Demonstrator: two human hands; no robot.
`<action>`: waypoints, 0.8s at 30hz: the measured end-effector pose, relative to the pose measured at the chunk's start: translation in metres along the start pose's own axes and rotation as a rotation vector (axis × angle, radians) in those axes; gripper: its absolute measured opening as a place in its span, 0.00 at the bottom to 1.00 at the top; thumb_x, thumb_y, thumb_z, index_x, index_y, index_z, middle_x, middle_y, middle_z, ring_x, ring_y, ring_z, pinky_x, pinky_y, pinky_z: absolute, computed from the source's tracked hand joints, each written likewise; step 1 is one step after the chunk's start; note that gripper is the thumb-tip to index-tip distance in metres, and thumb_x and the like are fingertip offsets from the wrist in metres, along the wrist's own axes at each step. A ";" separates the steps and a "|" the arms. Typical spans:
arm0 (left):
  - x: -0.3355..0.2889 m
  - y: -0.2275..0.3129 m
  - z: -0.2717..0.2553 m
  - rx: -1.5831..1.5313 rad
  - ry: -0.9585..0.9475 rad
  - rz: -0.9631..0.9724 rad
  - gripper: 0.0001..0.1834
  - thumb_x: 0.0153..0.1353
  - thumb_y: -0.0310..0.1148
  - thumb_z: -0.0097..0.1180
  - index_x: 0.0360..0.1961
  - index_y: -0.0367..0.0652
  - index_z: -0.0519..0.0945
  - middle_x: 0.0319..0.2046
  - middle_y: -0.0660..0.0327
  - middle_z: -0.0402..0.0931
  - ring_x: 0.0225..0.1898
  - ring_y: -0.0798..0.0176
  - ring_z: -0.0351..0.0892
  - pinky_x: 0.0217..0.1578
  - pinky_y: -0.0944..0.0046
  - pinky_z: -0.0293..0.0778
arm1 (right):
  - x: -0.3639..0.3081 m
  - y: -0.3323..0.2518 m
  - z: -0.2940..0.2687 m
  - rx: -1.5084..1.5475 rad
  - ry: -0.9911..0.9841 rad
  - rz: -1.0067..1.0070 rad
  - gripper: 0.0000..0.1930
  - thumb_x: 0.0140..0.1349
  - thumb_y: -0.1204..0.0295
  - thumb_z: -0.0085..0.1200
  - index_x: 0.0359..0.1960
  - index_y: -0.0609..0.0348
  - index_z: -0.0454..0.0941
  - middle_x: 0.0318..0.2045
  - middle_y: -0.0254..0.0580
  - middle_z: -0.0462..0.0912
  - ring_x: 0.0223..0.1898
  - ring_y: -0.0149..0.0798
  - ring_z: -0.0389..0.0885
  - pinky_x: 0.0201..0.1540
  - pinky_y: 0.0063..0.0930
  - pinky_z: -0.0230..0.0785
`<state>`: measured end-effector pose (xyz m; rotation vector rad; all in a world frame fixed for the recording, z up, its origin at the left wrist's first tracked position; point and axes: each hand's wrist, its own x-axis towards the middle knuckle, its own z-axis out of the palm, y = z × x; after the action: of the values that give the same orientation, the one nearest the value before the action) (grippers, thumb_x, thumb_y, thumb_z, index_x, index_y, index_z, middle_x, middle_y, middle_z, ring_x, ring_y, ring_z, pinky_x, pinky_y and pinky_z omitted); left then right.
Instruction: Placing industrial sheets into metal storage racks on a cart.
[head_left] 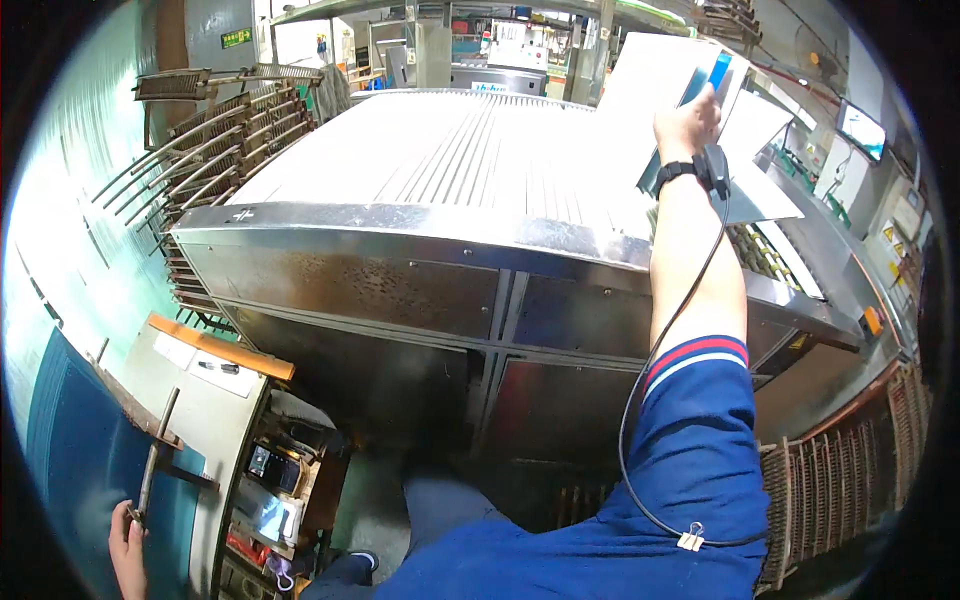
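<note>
At the upper right, my right hand [688,125], wearing a dark wristband, is closed on the edge of a thin flat panel [718,70] whose edge shows blue. A large white sheet [650,75] lies behind the hand, and a grey-green part [745,205] shows beside the wrist; whether it belongs to the same panel I cannot tell. My left hand [128,550] is at the lower left, its fingers closed around the lower end of a thin metal rod [152,475]. The rod stands in front of a blue board [90,450].
A long metal machine [400,225] with a bright ribbed top spans the middle. Rusty racks stand left [230,130] and lower right [840,490]. Left of my legs is a cabinet [200,370] with a marker [218,367] on top and cluttered shelves. A cable runs down my right arm.
</note>
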<state>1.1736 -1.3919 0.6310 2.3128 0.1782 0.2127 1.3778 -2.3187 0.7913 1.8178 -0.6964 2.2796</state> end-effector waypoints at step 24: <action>0.002 0.021 0.008 0.123 -0.034 0.044 0.22 0.67 0.39 0.51 0.57 0.37 0.72 0.48 0.61 0.75 0.46 0.68 0.72 0.49 0.67 0.69 | 0.053 0.141 0.098 0.062 -0.595 -0.042 0.23 0.63 0.53 0.50 0.52 0.55 0.78 0.48 0.51 0.82 0.48 0.50 0.80 0.54 0.41 0.69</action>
<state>1.1785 -1.4112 0.6409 2.4430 0.1269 0.1887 1.3959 -2.4956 0.8205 2.5390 -0.6508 1.7391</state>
